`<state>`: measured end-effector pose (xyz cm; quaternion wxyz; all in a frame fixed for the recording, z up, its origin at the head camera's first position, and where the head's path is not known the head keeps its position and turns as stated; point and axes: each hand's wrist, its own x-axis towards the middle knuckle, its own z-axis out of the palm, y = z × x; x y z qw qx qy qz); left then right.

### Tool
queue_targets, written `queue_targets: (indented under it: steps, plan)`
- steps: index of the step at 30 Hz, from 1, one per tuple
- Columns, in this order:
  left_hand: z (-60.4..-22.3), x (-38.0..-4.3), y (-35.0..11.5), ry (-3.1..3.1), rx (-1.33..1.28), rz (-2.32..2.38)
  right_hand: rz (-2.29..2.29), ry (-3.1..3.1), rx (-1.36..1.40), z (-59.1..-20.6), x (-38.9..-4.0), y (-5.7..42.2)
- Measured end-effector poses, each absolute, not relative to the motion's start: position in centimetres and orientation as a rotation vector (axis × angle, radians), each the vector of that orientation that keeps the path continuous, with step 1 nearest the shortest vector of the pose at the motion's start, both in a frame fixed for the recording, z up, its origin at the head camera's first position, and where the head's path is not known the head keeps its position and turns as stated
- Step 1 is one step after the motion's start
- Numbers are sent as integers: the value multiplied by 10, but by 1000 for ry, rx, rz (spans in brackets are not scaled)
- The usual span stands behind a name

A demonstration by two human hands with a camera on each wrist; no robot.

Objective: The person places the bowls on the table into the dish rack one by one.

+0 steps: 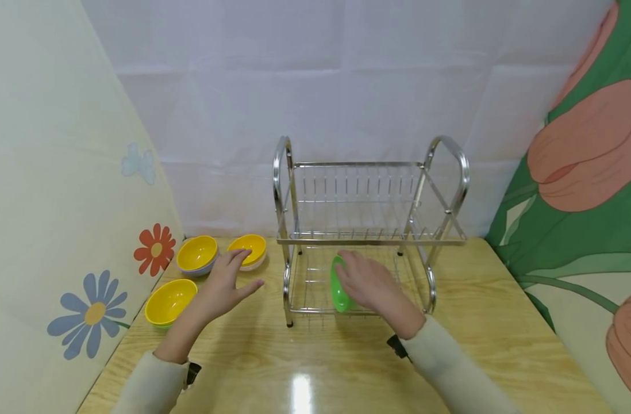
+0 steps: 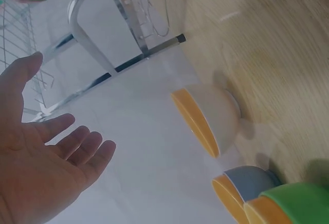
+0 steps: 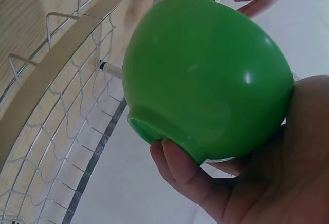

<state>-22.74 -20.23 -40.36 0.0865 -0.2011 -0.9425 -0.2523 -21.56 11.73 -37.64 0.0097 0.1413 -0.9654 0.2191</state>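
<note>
My right hand (image 1: pixel 369 284) grips a green bowl (image 1: pixel 340 293) tipped on its side at the front of the dish rack's lower tier. In the right wrist view fingers hold the bowl (image 3: pixel 205 75) near its foot ring; whether it touches the wires cannot be told. My left hand (image 1: pixel 222 290) hangs above the table with fingers and thumb apart, holding nothing. Near it stand bowls with yellow insides: one blue-grey outside (image 1: pixel 197 253), one pale outside (image 1: pixel 252 247) and one green outside (image 1: pixel 170 302). The left wrist view shows the left palm (image 2: pixel 46 167) facing the camera.
A two-tier metal dish rack (image 1: pixel 372 241) stands on the wooden table (image 1: pixel 481 345), its looped side frames rising left and right. White cloth (image 1: pixel 346 86) hangs behind it. Flower-printed panels (image 1: pixel 579 276) flank the table on both sides.
</note>
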Motion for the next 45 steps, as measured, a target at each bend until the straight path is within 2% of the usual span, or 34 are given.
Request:
queue_targets:
  steps: [9, 24, 45]
  plan:
    - [-409, -244, -205, -2846, -570, -813, 624, -3102, 372, -383, -225, 104]
    - [-420, -273, -215, -2925, -404, -849, 609, -3093, 404, -397, -240, 80]
    - [-428, -305, -213, -2959, -421, -728, 535, -3177, 357, -408, -250, 67]
